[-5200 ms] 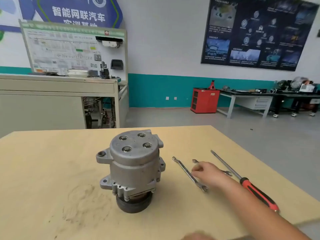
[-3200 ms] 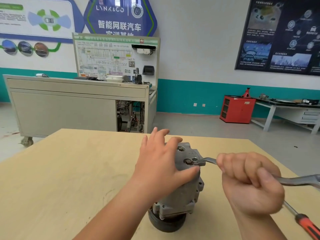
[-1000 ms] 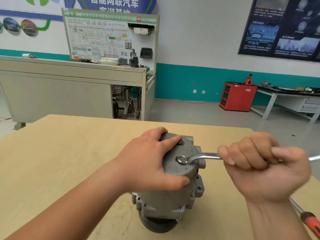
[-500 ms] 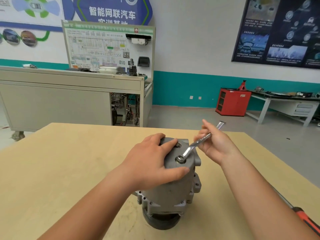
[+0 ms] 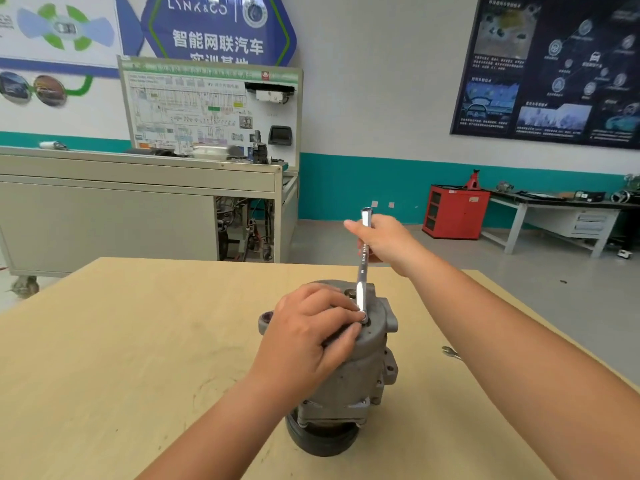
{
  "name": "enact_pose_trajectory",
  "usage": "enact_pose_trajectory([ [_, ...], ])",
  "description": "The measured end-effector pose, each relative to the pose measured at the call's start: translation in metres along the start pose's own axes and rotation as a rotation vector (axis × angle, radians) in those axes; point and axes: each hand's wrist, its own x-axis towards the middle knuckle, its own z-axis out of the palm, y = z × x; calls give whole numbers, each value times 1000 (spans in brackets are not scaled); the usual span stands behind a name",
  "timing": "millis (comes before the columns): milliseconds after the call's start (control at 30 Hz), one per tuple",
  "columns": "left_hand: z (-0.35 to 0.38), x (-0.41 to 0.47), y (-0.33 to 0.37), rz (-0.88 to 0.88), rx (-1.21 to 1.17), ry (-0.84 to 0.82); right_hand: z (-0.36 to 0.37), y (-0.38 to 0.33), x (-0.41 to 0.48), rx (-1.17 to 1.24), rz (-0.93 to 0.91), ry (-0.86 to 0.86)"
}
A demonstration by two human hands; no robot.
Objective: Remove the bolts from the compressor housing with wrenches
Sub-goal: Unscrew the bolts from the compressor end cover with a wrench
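left hand point(image 5: 308, 329) clasps rounded grey cast housing point(image 5: 369, 370) | right hand point(image 5: 389, 242) grips slim shiny wrench point(image 5: 362, 273)

L hand point(image 5: 308, 327) palm-down on top of compressor housing point(image 5: 360, 372), fingers point(image 5: 332, 306) curled over it, thumb along near edge; forearm comes in from bottom centre. R arm stretched fwd, R hand point(image 5: 388, 244) gripping far end of wrench point(image 5: 363, 268).
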Motion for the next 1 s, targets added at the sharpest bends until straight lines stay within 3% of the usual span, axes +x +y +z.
enact_pose_trajectory([
  [133, -3, 2, 1, 81, 76, -19, 7, -23, 0, -130, 55, -69],
  [267, -6, 5, 4, 159, 189, -70, 14, -43, -2, 346, 273, -172],
  [333, -5, 5, 7, 161, 190, -100, 18, -49, -4, 522, 316, -144],
  [433, -3, 2, 11, 131, 157, -131, 26, -47, -9, 534, 291, -80],
  [533, -1, 2, 11, 121, 158, -138, 41, -48, -10, 389, 244, -112],
  [633, 0, 3, 9, 140, 146, -102, 66, -56, -11, 49, 89, -202],
  [733, 1, -15, -2, 107, 36, 53, 85, -68, -21, -215, -144, -264],
  [867, -5, -53, -20, -260, -167, 317, 86, -80, -50, -319, -457, -310],
  [933, -10, -54, -25, -388, -168, 238, 83, -84, -72, -310, -607, -415],
  [1000, -14, -45, -24, -428, -203, 32, 76, -84, -96, -295, -734, -523],
])
